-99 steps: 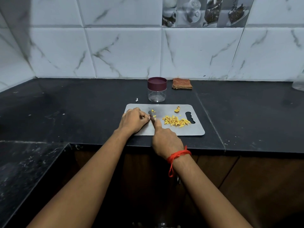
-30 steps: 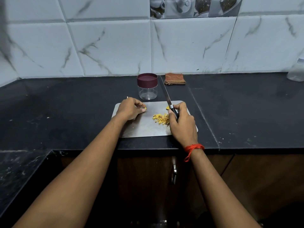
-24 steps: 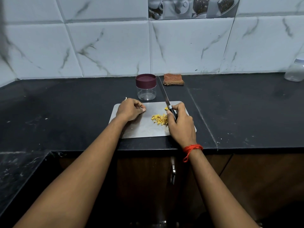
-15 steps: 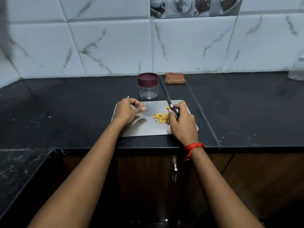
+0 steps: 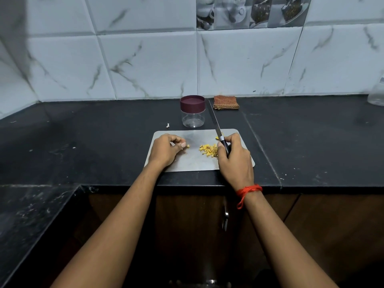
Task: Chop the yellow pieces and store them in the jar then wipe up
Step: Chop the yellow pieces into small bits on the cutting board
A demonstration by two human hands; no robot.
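Right hand (image 5: 234,161) fisted round the dark handle of the knife (image 5: 217,129), full firm grip, handle mostly buried in the fingers. Blade pointing away toward the wall, tip seen between jar (image 5: 192,119) and cloth (image 5: 226,102); lifted or resting on the board, cannot tell. Red thread (image 5: 248,191) on that wrist.

Left hand (image 5: 166,150) over the left part of the steel cutting board (image 5: 193,163), fingers curled in, thumb tip right against a small yellow bit (image 5: 188,145); pinched or only touched, too small to tell.

Chopped yellow pieces (image 5: 206,150) heaped mid-board, just left of the right hand, right side of the heap hidden behind thumb and fingers. One more yellow chunk (image 5: 216,138) peeking out beside the blade, mostly covered. Board's near right corner covered by the right hand.

Jar upright just beyond the board's far edge, maroon lid (image 5: 192,102) on, clear body, contents hard to make out. Folded checked cloth against the wall tiles, right of the jar. White scrap (image 5: 168,125) on the black counter (image 5: 93,142) left of the jar. Clear bottle (image 5: 377,96) at far right, cut off by the frame edge.
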